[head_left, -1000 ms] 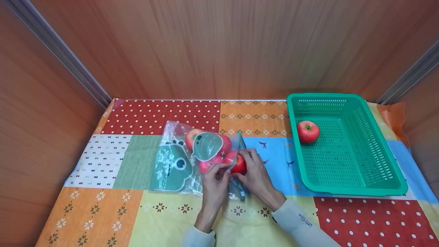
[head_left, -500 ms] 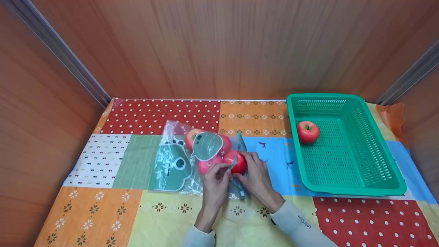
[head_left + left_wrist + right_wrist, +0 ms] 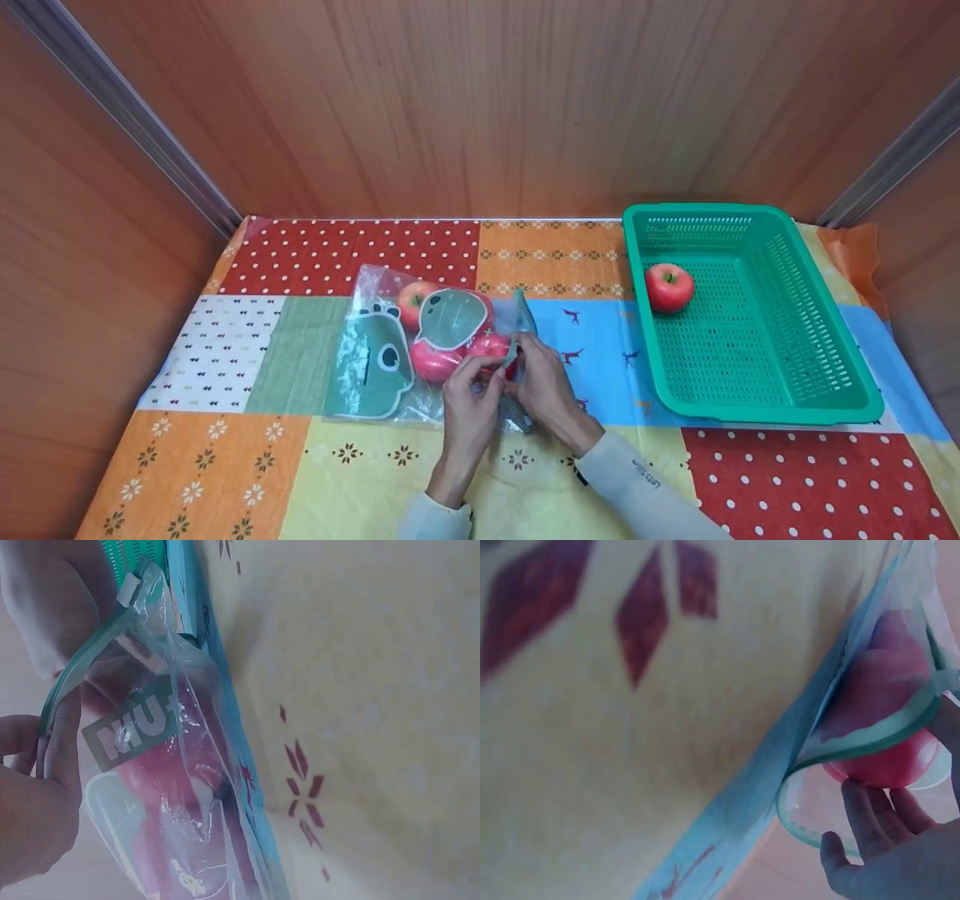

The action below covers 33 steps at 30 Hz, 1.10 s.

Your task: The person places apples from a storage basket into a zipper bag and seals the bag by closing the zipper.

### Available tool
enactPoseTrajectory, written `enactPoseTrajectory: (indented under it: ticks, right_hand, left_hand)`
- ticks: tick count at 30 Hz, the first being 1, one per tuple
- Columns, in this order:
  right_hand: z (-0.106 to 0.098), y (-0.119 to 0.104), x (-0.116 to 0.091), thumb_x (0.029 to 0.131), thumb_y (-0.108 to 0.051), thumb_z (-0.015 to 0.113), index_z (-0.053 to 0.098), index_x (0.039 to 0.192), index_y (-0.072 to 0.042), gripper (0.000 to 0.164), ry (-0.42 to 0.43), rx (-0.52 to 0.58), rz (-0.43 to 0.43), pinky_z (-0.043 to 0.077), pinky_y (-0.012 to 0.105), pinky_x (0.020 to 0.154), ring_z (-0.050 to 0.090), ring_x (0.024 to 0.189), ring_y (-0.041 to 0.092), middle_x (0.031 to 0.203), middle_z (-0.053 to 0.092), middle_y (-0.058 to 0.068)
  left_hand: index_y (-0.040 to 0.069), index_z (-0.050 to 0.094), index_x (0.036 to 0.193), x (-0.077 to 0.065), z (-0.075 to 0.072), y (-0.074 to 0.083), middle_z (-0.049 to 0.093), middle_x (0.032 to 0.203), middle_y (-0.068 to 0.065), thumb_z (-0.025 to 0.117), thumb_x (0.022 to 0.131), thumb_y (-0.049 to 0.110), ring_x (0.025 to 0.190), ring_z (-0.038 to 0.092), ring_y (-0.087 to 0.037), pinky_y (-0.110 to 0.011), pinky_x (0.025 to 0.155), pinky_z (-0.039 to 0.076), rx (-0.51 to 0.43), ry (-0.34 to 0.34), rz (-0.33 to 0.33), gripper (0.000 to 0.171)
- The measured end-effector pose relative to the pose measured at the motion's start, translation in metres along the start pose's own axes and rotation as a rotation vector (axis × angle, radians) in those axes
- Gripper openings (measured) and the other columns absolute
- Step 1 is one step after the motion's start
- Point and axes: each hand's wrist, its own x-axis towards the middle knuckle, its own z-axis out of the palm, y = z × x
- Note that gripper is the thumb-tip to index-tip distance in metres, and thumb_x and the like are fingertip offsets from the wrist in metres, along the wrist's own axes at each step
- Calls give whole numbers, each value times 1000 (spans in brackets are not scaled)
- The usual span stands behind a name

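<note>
A clear zip bag [image 3: 374, 401] with a green cartoon print lies on the cloth, several red apples [image 3: 435, 363] inside it. My left hand [image 3: 471, 401] pinches the green zip edge [image 3: 79, 667] of its mouth between thumb and fingers. From the right, my right hand [image 3: 551, 390] reaches into the mouth. Its fingertips touch an apple [image 3: 892, 761] just inside, the fingers fairly straight and spread, as the right wrist view shows. That apple is mostly hidden in the head view.
A green plastic basket [image 3: 844, 330] stands at the right with one apple [image 3: 670, 288] against its left wall. A patchwork cloth [image 3: 217, 465] covers the table. Wooden panels [image 3: 480, 112] enclose the back and sides.
My right hand has moved left, pushing the apple at the mouth deeper into the bag. The apples inside have shifted left. My left hand keeps its pinch on the edge.
</note>
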Motion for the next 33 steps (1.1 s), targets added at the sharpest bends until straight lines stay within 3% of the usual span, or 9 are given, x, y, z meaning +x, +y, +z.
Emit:
enactPoseTrajectory:
  ticks: [7, 13, 20, 25, 33]
  right_hand:
    - [-4, 4, 2, 85, 5, 84, 57, 141, -4, 62, -96, 67, -20, 53, 48, 108, 63, 132, 33, 140, 66, 15]
    - [-24, 7, -2, 83, -6, 89, 62, 137, -4, 61, -113, 17, -13, 55, 50, 104, 68, 122, 33, 135, 69, 15]
    - [-59, 7, -11, 82, -5, 90, 64, 135, -3, 60, -74, -19, -8, 56, 51, 103, 68, 123, 35, 133, 70, 15]
    - [-90, 3, -17, 84, -14, 90, 64, 139, -7, 61, -85, -115, 46, 54, 53, 106, 63, 130, 34, 140, 68, 12]
    - [-138, 2, -25, 84, -15, 91, 66, 137, -4, 59, -24, -229, 25, 47, 62, 108, 62, 129, 38, 136, 69, 16]
  left_hand:
    - [6, 77, 113, 0, 0, -1, 75, 108, -6, 73, 95, -5, 92, 70, -20, -26, 80, 61, -22, 10, 5, 22]
    - [7, 77, 112, -2, -1, -2, 74, 106, -5, 73, 96, -2, 88, 70, -19, -25, 81, 61, -20, 5, -16, 19]
    - [8, 77, 114, -4, -3, -2, 73, 106, -5, 73, 97, -2, 90, 69, -20, -29, 83, 61, -9, 5, -38, 20]
    - [8, 77, 115, -5, -4, -1, 73, 110, -5, 74, 96, 0, 93, 68, -20, -27, 84, 60, -18, -3, -45, 21]
    - [8, 77, 115, -4, -3, 0, 73, 109, -5, 74, 95, -2, 92, 68, -21, -25, 84, 60, -29, -8, -29, 22]
